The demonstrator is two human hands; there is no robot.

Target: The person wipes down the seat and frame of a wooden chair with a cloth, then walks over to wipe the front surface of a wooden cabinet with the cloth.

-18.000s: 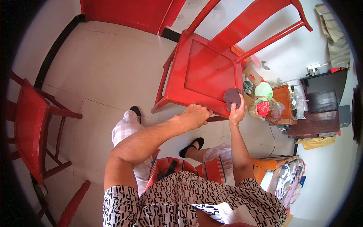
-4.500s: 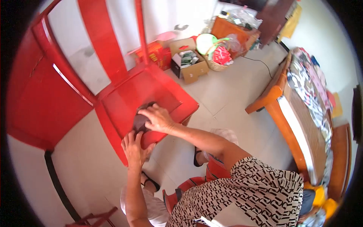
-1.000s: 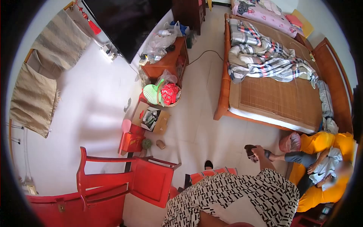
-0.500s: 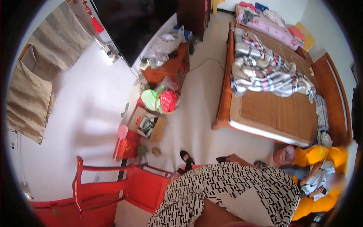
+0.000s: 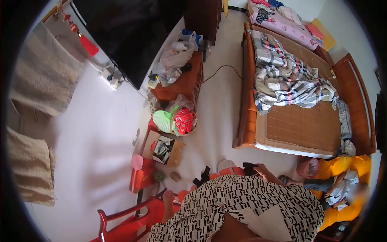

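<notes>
My right hand (image 5: 263,171) reaches out past the black-and-white patterned garment (image 5: 242,197) on my body. Its fingers are closed on a small black object (image 5: 250,168) whose kind I cannot make out. Below that object lies something orange-red (image 5: 227,172), mostly covered by the garment. On the other side, my left hand (image 5: 168,198) hangs low beside the red chair (image 5: 141,222); its fingers are too small and unclear to read. A black strap-like piece (image 5: 201,176) shows at the garment's edge, between my two hands.
An open cardboard box (image 5: 161,151) and a red box (image 5: 142,177) stand on the floor ahead. Beyond them are a basket (image 5: 193,127) with a green fan and a wooden cabinet (image 5: 177,88). A bed (image 5: 298,125) stands right; a person (image 5: 342,187) sits on a yellow seat.
The view has shifted, and the chair appears lower in it. My left hand has come into sight beside the chair. My right hand and the black object appear farther right.
</notes>
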